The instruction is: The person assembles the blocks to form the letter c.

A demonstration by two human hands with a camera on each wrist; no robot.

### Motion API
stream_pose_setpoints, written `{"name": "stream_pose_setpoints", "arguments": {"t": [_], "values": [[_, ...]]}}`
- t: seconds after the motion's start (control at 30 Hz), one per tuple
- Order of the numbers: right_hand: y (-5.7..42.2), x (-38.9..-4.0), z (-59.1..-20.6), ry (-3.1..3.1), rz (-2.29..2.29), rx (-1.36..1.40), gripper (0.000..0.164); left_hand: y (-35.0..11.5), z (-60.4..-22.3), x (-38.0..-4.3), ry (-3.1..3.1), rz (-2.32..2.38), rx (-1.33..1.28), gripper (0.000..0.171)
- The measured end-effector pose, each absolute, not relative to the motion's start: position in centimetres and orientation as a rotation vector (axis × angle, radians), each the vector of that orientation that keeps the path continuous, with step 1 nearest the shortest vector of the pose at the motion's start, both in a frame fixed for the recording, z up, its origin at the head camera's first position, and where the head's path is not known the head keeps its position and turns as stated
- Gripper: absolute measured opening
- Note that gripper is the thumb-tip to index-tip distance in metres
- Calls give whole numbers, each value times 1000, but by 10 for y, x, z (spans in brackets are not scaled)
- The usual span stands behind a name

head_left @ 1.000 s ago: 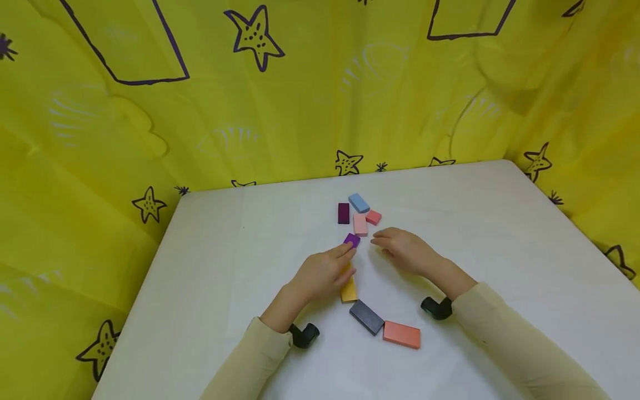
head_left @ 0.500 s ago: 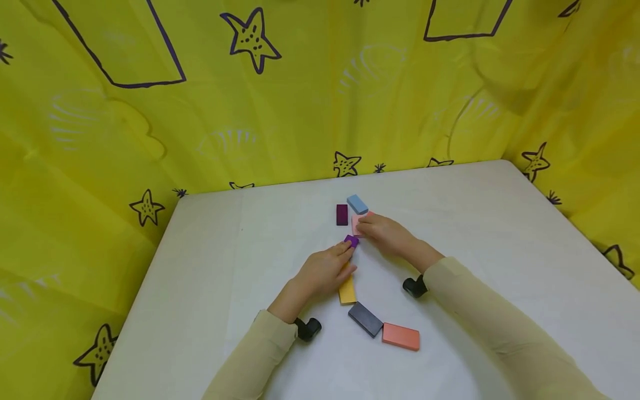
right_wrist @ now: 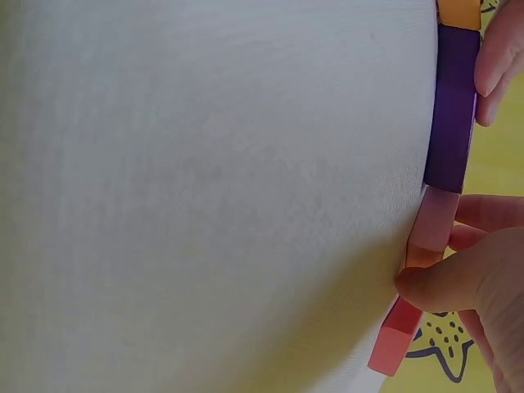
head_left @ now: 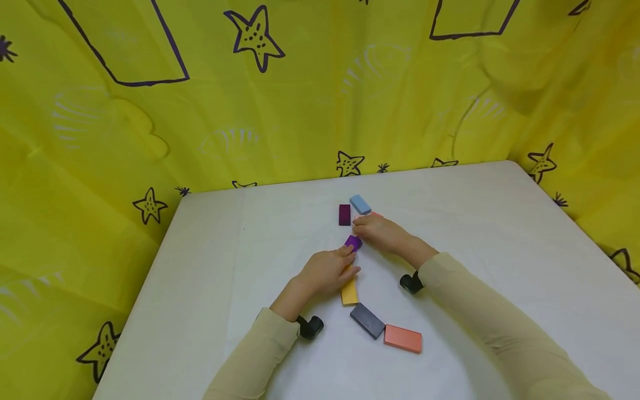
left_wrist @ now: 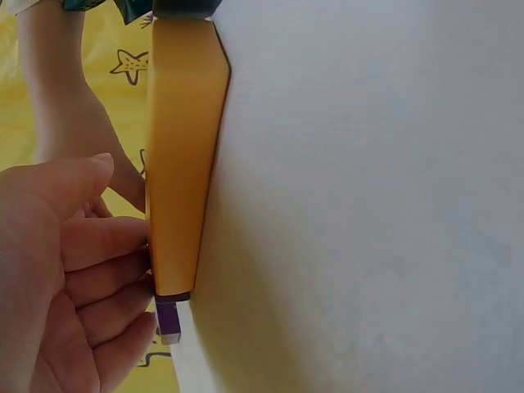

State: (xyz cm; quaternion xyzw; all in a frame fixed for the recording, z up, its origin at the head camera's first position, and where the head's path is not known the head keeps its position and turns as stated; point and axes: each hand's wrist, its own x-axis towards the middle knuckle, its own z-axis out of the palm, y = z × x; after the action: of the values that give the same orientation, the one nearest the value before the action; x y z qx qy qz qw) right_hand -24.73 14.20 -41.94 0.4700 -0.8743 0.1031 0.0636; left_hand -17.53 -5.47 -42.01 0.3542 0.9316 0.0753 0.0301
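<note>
My left hand (head_left: 325,272) reaches over the yellow block (left_wrist: 180,139), its fingertips resting on the purple block (head_left: 352,241) at the yellow block's far end. In the left wrist view those fingers are only loosely bent. Just beyond, my right hand (head_left: 385,233) pinches the pink block (right_wrist: 435,214), thumb on the near side and fingers on the other. One end of the pink block meets the purple block in the right wrist view. Close by the thumb sits a small coral block (right_wrist: 391,348). From the head view, the right hand hides most of the pink block.
Beyond the right hand lie a light blue block (head_left: 360,204) and a dark maroon block (head_left: 344,215). A grey block (head_left: 367,320) and a larger coral block (head_left: 403,339) continue the line toward me. Yellow cloth (head_left: 300,111) surrounds the white table (head_left: 240,278).
My right hand has moved left and forward onto the pink block and taken hold of it. My left hand has stayed almost still at the purple block.
</note>
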Motion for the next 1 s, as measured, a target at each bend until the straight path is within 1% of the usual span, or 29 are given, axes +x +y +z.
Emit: {"name": "stream_pose_setpoints", "arguments": {"t": [0.4, 0.53, 0.73, 1.0], "values": [[150, -239, -417, -2747, 408, 1308, 22, -55, -419, -179, 2846, 258, 1101, 45], [157, -236, -419, -2722, 419, 1310, 21, -55, -419, -179, 2830, 273, 1099, 45], [163, -231, -422, -2693, 415, 1315, 19, -55, -417, -178, 2832, 269, 1088, 44], [170, -223, -419, -2740, 336, 1258, 21, -56, -418, -178, 2831, 269, 1094, 43]]}}
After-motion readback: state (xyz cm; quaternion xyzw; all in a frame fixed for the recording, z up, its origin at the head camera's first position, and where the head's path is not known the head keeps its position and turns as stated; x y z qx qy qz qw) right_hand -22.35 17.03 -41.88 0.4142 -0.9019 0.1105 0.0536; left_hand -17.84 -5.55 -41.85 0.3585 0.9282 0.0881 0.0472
